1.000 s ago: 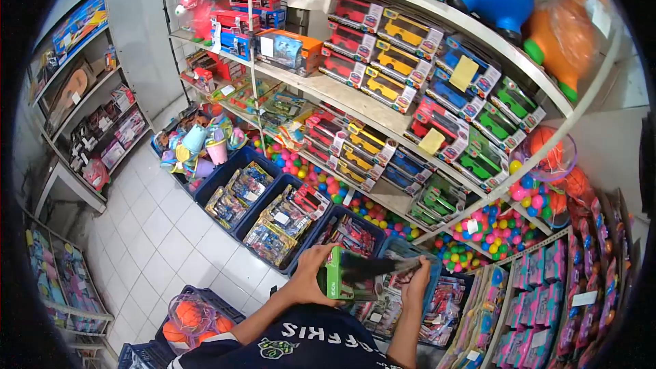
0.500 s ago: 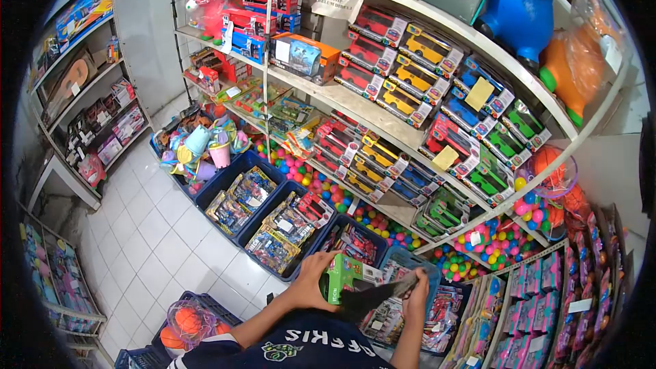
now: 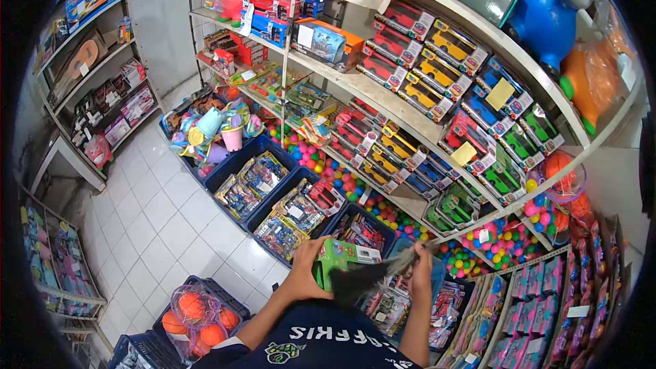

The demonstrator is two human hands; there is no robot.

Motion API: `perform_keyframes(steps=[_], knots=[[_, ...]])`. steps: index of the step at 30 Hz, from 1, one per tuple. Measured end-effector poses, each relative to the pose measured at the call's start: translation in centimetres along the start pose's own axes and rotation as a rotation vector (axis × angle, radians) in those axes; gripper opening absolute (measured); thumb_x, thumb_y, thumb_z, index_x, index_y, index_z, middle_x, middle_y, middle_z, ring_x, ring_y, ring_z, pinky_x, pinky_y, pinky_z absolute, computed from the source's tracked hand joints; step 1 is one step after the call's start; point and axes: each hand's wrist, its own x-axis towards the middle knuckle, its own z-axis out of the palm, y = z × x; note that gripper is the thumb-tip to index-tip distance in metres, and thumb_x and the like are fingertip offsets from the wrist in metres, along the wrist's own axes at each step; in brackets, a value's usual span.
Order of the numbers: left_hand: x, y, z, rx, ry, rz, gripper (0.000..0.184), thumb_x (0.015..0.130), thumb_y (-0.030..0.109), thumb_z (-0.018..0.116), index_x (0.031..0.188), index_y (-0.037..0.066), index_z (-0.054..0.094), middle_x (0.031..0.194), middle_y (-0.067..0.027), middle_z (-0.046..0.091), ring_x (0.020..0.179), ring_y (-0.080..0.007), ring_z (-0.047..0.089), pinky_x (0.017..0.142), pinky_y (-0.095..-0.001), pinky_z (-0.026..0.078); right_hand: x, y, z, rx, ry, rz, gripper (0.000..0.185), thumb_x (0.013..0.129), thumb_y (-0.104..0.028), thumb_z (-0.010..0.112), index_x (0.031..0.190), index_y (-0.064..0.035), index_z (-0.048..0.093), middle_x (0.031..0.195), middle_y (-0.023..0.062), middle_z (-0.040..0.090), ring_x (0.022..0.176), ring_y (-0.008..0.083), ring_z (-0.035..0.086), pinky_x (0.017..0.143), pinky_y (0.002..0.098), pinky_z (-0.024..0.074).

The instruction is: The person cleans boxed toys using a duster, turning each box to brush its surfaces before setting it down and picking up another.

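Note:
My left hand (image 3: pixel 307 271) is wrapped round the side of a green box (image 3: pixel 339 257) with a white label on top, held in front of my chest. In my right hand (image 3: pixel 421 268) is the pale end of a feathery duster (image 3: pixel 362 280), whose dark bristles lie against the box and cover part of it. Past the box sit blue crates (image 3: pixel 251 221) of packaged toys, with a teal basket (image 3: pixel 437 275) partly behind my right hand.
Shelves (image 3: pixel 342 75) of boxed red, yellow, blue and green toy vehicles (image 3: pixel 445 55) rise ahead. Colourful balls (image 3: pixel 478 249) fill the bottom level. A crate of orange balls (image 3: pixel 192 305) is at lower left, hanging toy packs (image 3: pixel 533 294) at right, tiled floor (image 3: pixel 147 232) at left.
The view has shifted, so the shelves appear further right. The green box has tilted to show its labelled top, and the duster has swung lower across it.

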Motion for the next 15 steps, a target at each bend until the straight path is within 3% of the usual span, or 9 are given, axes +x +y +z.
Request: perform_keyframes(steps=[4, 6, 7, 8, 10, 11, 13, 14, 15], knots=[[-0.5, 0.4, -0.1, -0.006, 0.088, -0.037, 0.115, 0.047, 0.044, 0.090, 0.142, 0.007, 0.037, 0.124, -0.0171, 0.046, 0.120, -0.0335, 0.043, 0.103, -0.0439, 0.034, 2.6, 2.1, -1.0, 0.073, 0.140, -0.116, 0.022, 0.092, -0.035, 0.056, 0.083, -0.0145, 0.052, 0.057, -0.0019, 0.043, 0.044, 0.0107, 0.039, 0.047, 0.0260, 0.0355], [-0.5, 0.8, -0.2, -0.006, 0.092, -0.051, 0.115, 0.048, 0.044, 0.090, 0.143, 0.007, 0.037, 0.125, -0.0172, 0.046, 0.121, -0.0334, 0.043, 0.103, -0.0437, 0.033, 3.3, 1.5, -3.1, 0.483, -0.083, 0.144, 0.023, 0.092, -0.037, 0.056, 0.084, -0.0153, 0.055, 0.065, -0.0008, 0.050, 0.050, 0.0123, 0.045, 0.060, 0.0275, 0.0427], [-0.5, 1.0, -0.3, -0.003, 0.094, -0.065, 0.115, 0.048, 0.044, 0.090, 0.143, 0.006, 0.036, 0.125, -0.0173, 0.045, 0.122, -0.0333, 0.042, 0.104, -0.0435, 0.033, 5.4, 3.9, -5.3, 0.593, -0.308, 0.110, 0.026, 0.092, -0.039, 0.055, 0.083, -0.0157, 0.056, 0.071, -0.0003, 0.054, 0.063, 0.0138, 0.052, 0.072, 0.0298, 0.0442], [-0.4, 1.2, -0.4, 0.000, 0.103, -0.063, 0.115, 0.048, 0.044, 0.090, 0.143, 0.006, 0.036, 0.125, -0.0173, 0.045, 0.122, -0.0333, 0.042, 0.104, -0.0435, 0.033, 4.9, 3.4, -4.5, 0.592, -0.317, 0.110, 0.026, 0.092, -0.039, 0.055, 0.083, -0.0157, 0.056, 0.071, -0.0003, 0.054, 0.063, 0.0138, 0.052, 0.072, 0.0298, 0.0442], [-0.2, 1.8, -0.6, -0.045, 0.086, -0.048, 0.116, 0.048, 0.044, 0.091, 0.144, 0.006, 0.035, 0.127, -0.0175, 0.044, 0.123, -0.0338, 0.042, 0.106, -0.0439, 0.032, 3.5, 2.8, -3.1, 0.561, 0.012, 0.241, 0.028, 0.094, -0.038, 0.053, 0.080, -0.0141, 0.056, 0.070, 0.0001, 0.053, 0.074, 0.0165, 0.054, 0.087, 0.0334, 0.0430], [0.0, 2.3, -0.8, -0.043, 0.086, -0.045, 0.116, 0.048, 0.044, 0.091, 0.144, 0.006, 0.035, 0.127, -0.0175, 0.044, 0.123, -0.0338, 0.042, 0.106, -0.0439, 0.032, 4.2, 4.9, -4.5, 0.565, -0.101, 0.266, 0.029, 0.094, -0.038, 0.052, 0.084, -0.0123, 0.060, 0.076, 0.0031, 0.060, 0.088, 0.0211, 0.059, 0.096, 0.0354, 0.0416], [0.5, 3.1, -0.9, -0.097, 0.008, -0.047, 0.118, 0.049, 0.044, 0.090, 0.145, 0.007, 0.033, 0.129, -0.0178, 0.042, 0.124, -0.0343, 0.041, 0.108, -0.0438, 0.031, 3.9, 7.6, -4.6, 0.643, -0.102, 0.294, 0.032, 0.095, -0.039, 0.052, 0.093, -0.0092, 0.064, 0.091, 0.0081, 0.067, 0.098, 0.0259, 0.061, 0.103, 0.0377, 0.0396], [0.8, 3.3, -0.7, -0.095, 0.005, -0.045, 0.118, 0.049, 0.044, 0.090, 0.145, 0.007, 0.033, 0.129, -0.0178, 0.042, 0.124, -0.0343, 0.041, 0.108, -0.0438, 0.031, 7.4, 13.7, -7.6, 0.612, -0.297, 0.054, 0.040, 0.095, -0.041, 0.052, 0.107, -0.0046, 0.065, 0.108, 0.0139, 0.068, 0.106, 0.0297, 0.061, 0.102, 0.0413, 0.0419], [1.1, 3.5, -0.4, -0.111, -0.024, -0.013, 0.118, 0.050, 0.044, 0.090, 0.145, 0.007, 0.032, 0.129, -0.0178, 0.043, 0.123, -0.0341, 0.041, 0.107, -0.0439, 0.031, 8.1, 16.8, -8.9, 0.588, -0.255, 0.077, 0.044, 0.096, -0.040, 0.050, 0.112, -0.0021, 0.063, 0.111, 0.0157, 0.067, 0.108, 0.0308, 0.061, 0.101, 0.0433, 0.0431]])
